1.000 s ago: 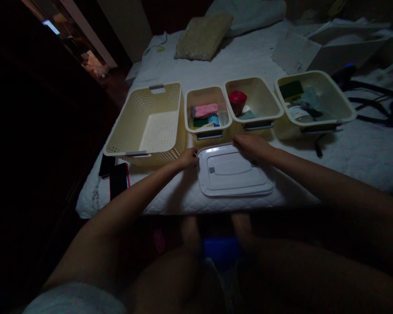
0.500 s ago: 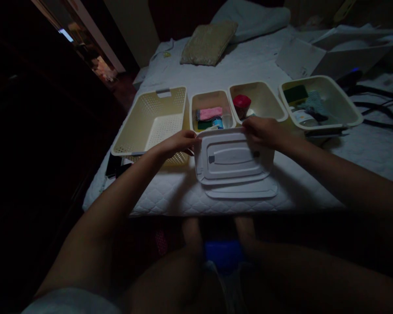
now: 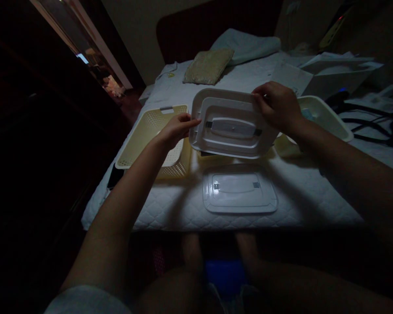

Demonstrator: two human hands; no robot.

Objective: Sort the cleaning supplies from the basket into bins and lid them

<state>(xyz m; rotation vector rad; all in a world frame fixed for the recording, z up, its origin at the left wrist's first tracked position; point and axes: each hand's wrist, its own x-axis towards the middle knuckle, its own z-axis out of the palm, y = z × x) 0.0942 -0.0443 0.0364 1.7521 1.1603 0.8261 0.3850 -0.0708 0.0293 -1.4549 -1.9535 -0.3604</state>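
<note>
Between my two hands a white plastic lid (image 3: 232, 141) is held up, tilted with one broad face towards me. My left hand (image 3: 180, 127) pinches its left edge. At the upper right corner my right hand (image 3: 277, 104) grips the rim. A second lid (image 3: 239, 192) lies flat on the bed below. Behind the raised lid, the two middle bins are mostly hidden. The cream perforated basket (image 3: 136, 135) stands beside my left hand. Past my right forearm shows part of a cream bin (image 3: 334, 117) with a light blue cloth (image 3: 307, 114) in it.
Everything rests on a bed with a white quilted cover (image 3: 163, 213). A beige cushion (image 3: 208, 67) and a pale pillow (image 3: 247, 46) lie farther back. At right are a white box (image 3: 340, 76) and black straps (image 3: 373, 124). A dark item (image 3: 115, 178) sits left of the basket.
Both hands have lifted the lid up and away from the bed, so it now covers the middle bins. The lower lid has come fully into view.
</note>
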